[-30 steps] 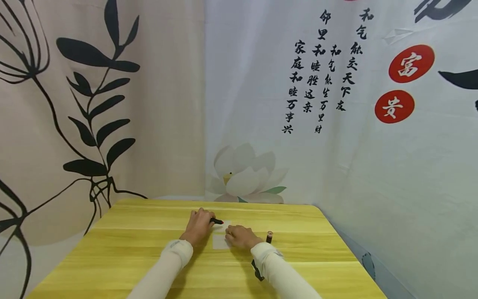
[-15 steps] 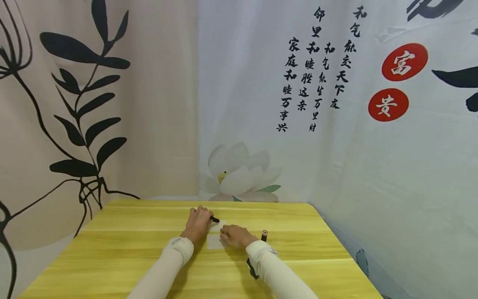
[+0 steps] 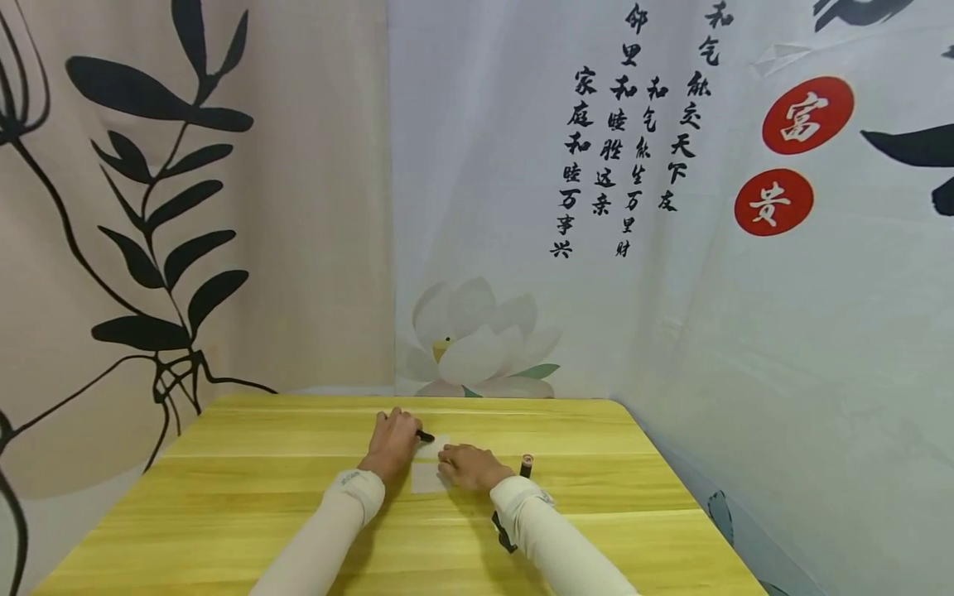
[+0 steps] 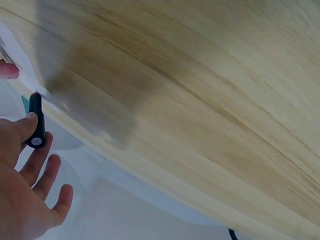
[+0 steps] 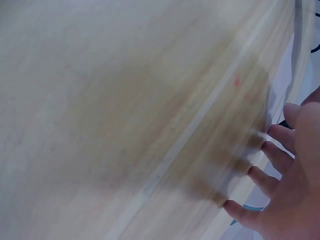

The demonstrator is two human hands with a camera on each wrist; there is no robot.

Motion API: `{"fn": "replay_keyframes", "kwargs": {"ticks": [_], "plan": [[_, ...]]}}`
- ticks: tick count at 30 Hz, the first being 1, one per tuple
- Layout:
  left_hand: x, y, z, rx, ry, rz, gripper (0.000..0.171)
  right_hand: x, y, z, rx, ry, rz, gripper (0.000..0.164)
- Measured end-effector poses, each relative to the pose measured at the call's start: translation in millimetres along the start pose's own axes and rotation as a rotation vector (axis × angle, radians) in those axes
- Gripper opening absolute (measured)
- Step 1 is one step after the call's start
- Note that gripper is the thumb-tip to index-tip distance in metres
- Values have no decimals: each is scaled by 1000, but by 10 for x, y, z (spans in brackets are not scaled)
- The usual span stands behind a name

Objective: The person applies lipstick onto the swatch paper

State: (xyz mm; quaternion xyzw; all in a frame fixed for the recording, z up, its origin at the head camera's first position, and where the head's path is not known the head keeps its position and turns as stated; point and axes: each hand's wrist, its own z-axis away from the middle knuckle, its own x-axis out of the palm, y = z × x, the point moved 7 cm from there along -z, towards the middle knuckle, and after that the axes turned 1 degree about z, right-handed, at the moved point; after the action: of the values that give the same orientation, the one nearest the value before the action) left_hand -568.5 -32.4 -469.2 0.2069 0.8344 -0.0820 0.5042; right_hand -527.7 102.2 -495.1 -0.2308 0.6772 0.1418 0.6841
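Note:
My left hand (image 3: 393, 443) pinches a short black tube (image 4: 37, 120) between thumb and fingers, its other fingers spread. The tube has a pale round mark on its near end; in the head view its far end lies over a pale paper square (image 3: 432, 448). Just nearer to me is a second pale square (image 3: 428, 478). My right hand (image 3: 471, 468) rests at the right side of both squares. In the right wrist view its fingers (image 5: 264, 180) are spread and slightly bent, tips down at the surface.
A dark tube with a pinkish top (image 3: 527, 466) stands beyond my right wrist. A dark object (image 3: 502, 534) lies partly hidden under the right sleeve. The wooden table (image 3: 246, 497) ends at a printed curtain (image 3: 320, 248) behind.
The black tube has turned in my left hand, and the red tip seen a second ago no longer shows in the head view. The head view has shifted slightly; both hands stay at the paper.

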Motion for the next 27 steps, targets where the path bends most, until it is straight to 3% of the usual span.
{"fn": "replay_keyframes", "kwargs": {"ticks": [16,23,27], "plan": [[-45,34,146,31,-2,-34,8,-2,1,18,12,-25,22,20],[-93,81,259,69,17,-53,9,57,54,14,56,-50,-9,43],[-125,109,290,92,37,-38,9,71,74,-8,51,-50,-14,43]]}}
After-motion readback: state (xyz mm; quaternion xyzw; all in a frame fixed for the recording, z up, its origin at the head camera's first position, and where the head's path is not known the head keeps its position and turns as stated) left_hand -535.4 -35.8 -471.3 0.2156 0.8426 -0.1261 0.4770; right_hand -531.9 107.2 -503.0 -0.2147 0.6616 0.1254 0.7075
